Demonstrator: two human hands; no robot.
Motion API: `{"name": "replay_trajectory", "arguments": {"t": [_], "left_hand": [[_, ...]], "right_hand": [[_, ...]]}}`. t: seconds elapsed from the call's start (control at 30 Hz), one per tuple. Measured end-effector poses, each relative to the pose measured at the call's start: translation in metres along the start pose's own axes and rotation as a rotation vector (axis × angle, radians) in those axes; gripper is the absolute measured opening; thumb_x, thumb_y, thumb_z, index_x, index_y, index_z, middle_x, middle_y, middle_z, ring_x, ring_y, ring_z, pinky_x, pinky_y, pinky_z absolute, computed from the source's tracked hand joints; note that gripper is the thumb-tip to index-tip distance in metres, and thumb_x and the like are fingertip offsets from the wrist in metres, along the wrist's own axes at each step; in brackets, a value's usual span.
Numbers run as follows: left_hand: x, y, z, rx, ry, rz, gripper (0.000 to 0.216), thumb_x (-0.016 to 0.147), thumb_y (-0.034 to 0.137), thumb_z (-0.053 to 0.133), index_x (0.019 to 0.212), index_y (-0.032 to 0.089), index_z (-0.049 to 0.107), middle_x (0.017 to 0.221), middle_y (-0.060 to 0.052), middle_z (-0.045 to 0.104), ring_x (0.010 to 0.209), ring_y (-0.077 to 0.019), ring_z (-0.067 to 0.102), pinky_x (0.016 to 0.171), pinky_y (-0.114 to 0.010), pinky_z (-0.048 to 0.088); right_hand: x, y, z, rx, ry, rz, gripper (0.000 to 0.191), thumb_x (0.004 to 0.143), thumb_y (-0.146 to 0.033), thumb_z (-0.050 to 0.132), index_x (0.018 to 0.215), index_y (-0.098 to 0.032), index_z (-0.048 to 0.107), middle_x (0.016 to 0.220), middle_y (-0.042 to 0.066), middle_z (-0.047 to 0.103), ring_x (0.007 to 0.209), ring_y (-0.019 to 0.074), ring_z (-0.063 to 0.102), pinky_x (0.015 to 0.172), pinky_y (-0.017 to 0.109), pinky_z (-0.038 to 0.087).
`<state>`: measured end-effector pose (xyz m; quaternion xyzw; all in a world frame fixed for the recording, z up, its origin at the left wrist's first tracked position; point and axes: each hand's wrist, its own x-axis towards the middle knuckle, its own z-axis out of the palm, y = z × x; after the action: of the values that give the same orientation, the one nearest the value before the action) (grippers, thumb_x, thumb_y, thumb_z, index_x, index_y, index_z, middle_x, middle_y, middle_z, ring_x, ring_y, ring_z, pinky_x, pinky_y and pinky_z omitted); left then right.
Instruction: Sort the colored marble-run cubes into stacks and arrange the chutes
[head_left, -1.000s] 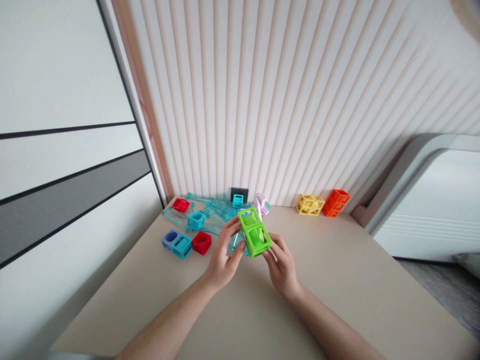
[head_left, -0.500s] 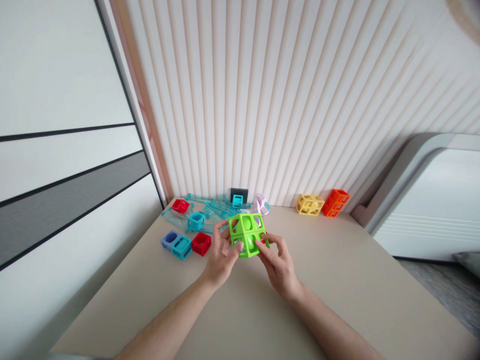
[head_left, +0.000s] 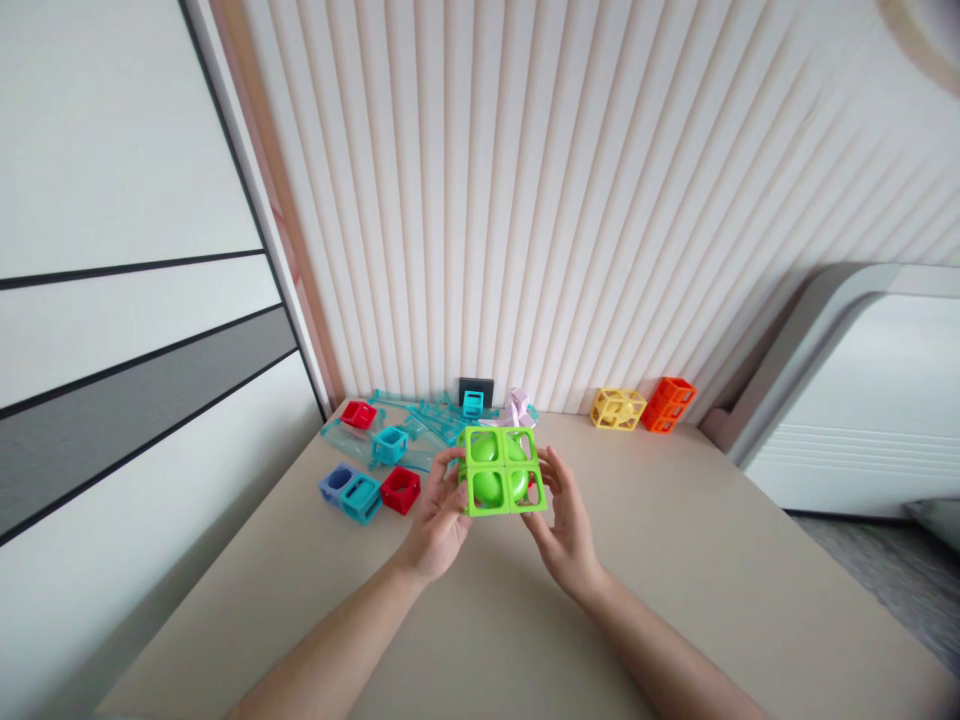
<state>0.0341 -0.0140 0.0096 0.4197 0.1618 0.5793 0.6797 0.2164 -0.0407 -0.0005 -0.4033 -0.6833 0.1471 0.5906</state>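
Above the table, a bright green openwork puzzle block [head_left: 502, 466] is held up between both hands. Four square windows face me, with rounded green shapes inside. My left hand [head_left: 437, 525] grips its left side, thumb on the near lower corner and fingers behind. My right hand [head_left: 566, 525] is closed round its right side, the thumb at the bottom edge and the fingertips partly hidden. A bit of red shows by the block's right edge; I cannot make out what it is. Nearest to my left hand on the table lies a red openwork block [head_left: 400, 490].
At left lie blue [head_left: 337, 482] and turquoise blocks [head_left: 361, 498]. Behind them, a clear turquoise bag [head_left: 435, 418] spreads under a red block [head_left: 359, 414] and turquoise pieces. Yellow [head_left: 617, 409] and orange blocks [head_left: 670, 405] stand by the ribbed wall [head_left: 510, 200].
The green block has turned from corner-on so that a flat four-window side faces me. My right fingers have shifted from its front to its right side.
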Motion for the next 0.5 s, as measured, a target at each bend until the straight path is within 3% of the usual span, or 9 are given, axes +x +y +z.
{"name": "replay_trajectory", "arguments": {"t": [0.1,0.2,0.33,0.5], "left_hand": [[0.002,0.001,0.001,0.01,0.007,-0.027,0.038,0.083,0.043,0.075,0.115,0.033,0.057,0.114,0.0,0.07,0.102,-0.0213,0.069,0.09,-0.037,0.055],[0.005,0.0,0.0,0.073,0.062,-0.027,0.039,0.081,0.044,0.077,0.114,0.028,0.063,0.117,-0.004,0.071,0.106,-0.0252,0.068,0.089,-0.037,0.055],[0.01,-0.002,-0.003,0.125,0.147,-0.014,0.039,0.083,0.045,0.075,0.114,0.021,0.069,0.117,-0.01,0.073,0.11,-0.0283,0.067,0.089,-0.037,0.055],[0.009,-0.002,-0.005,0.142,0.138,0.02,0.04,0.084,0.045,0.072,0.116,0.02,0.068,0.122,-0.011,0.072,0.116,-0.0292,0.065,0.094,-0.039,0.053]], "right_hand": [[-0.001,0.003,0.0,0.088,-0.075,0.072,0.069,0.095,-0.03,0.061,0.155,-0.031,0.026,0.148,0.013,0.047,0.126,0.0274,0.056,0.101,0.043,0.051],[-0.002,0.008,0.001,0.098,-0.042,0.094,0.066,0.095,-0.03,0.062,0.153,-0.031,0.031,0.147,0.013,0.048,0.125,0.0276,0.057,0.1,0.042,0.052],[-0.002,0.015,0.002,0.026,0.027,0.05,0.062,0.093,-0.028,0.065,0.149,-0.029,0.038,0.14,0.014,0.053,0.119,0.0274,0.059,0.098,0.043,0.052],[-0.002,0.014,0.004,-0.022,0.041,-0.004,0.063,0.091,-0.023,0.066,0.148,-0.03,0.038,0.135,0.012,0.053,0.116,0.0258,0.06,0.097,0.042,0.054]]}}
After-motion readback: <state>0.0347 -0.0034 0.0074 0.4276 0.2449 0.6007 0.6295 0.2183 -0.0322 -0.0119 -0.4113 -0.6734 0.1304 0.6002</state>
